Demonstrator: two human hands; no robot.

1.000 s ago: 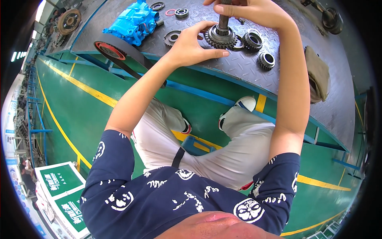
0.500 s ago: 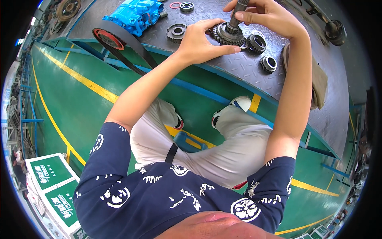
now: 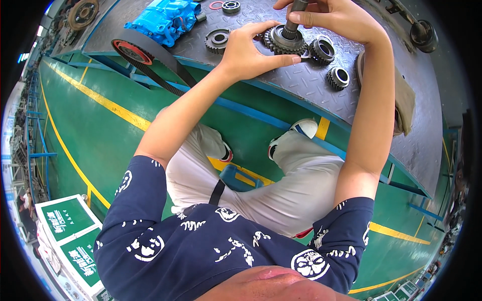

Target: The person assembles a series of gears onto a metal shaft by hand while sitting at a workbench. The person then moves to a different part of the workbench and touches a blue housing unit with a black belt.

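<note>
Upright on the steel-plate bench stands a dark metal shaft (image 3: 290,29) with a toothed gear (image 3: 284,44) around its lower part. My right hand (image 3: 331,19) closes its fingers and thumb round the upper shaft, near the top edge of the picture. Curved about the gear's left side is my left hand (image 3: 246,52), its thumb along the near rim and its fingertips partly hidden behind the teeth. Just right of that gear lie a dark ring-shaped gear (image 3: 322,51) and a smaller gear (image 3: 338,78). To the left sits a toothed ring (image 3: 217,40).
A blue housing (image 3: 163,21) stands at the bench's far left, beside a black belt with a red pulley (image 3: 133,52). Farther back lie a bearing (image 3: 231,6) and a thin red ring (image 3: 216,5). A tan cloth item (image 3: 404,105) rests right of my forearm.
The bench and its parts sit slightly farther left and up in the picture. Both hands keep about the same hold on the shaft and gear.
</note>
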